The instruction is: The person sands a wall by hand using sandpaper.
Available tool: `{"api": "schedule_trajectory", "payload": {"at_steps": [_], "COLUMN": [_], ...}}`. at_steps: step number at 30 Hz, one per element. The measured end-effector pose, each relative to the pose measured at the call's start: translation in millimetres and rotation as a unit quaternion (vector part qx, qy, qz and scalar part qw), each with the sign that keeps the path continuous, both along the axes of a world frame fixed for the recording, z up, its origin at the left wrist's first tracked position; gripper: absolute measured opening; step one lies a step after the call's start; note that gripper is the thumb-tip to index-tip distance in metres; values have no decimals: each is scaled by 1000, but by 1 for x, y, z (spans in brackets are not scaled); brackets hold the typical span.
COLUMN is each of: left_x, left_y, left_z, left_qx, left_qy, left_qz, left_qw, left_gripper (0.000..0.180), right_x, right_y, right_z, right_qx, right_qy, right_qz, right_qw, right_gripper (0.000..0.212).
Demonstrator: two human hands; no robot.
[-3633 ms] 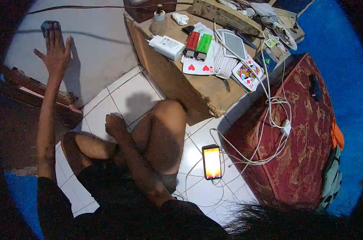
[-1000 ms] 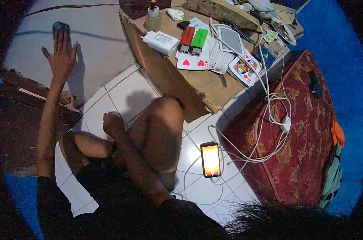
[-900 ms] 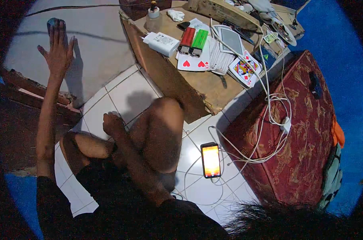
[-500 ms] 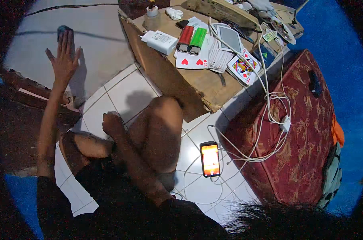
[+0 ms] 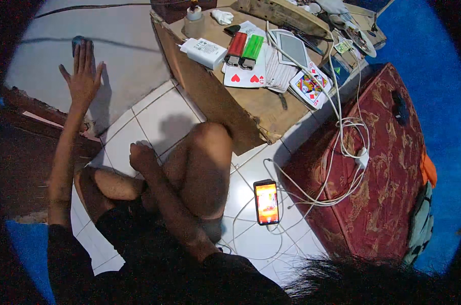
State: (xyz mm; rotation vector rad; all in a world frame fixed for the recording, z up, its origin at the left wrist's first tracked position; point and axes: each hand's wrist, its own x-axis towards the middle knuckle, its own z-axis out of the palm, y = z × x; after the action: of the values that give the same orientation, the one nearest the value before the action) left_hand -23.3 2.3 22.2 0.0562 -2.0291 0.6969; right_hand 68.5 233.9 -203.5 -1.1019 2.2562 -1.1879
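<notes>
One widely spread left hand (image 5: 84, 79) lies over a dark bluish pad (image 5: 77, 42) against the wall (image 5: 32, 66) left of the worktop (image 5: 266, 108), while the right hand (image 5: 143, 157), loosely fisted, contents unclear, is below-left of it.

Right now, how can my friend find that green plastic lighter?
On the big brown table, find the white playing card with red hearts. Partly over it lie a red plastic lighter and, on its right, the green plastic lighter, told apart by colour.
</notes>
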Motion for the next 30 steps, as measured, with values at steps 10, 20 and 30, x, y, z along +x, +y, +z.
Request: {"api": "schedule_trajectory", "payload": {"at_steps": [10, 20, 30], "left_x": [-7, -16, 8], "left_y": [5, 49, 23], "left_z": [33, 24, -16], "left_qx": [-22, 0, 6], "left_qy": [59, -114, -140], "left_qz": [23, 242, 275], "left_qw": [998, 963, 951], "left_gripper": [76, 71, 77], "right_x": [8, -9, 2], "right_y": [-6, 13, -2], "right_z": [-2, 3, 1], "right_qx": [-14, 19, 6], "right_qy": [35, 50, 13], "right_qz": [-13, -43, 1], "right_qw": [999, 998, 1000], "right_gripper": [22, 21, 22]}}
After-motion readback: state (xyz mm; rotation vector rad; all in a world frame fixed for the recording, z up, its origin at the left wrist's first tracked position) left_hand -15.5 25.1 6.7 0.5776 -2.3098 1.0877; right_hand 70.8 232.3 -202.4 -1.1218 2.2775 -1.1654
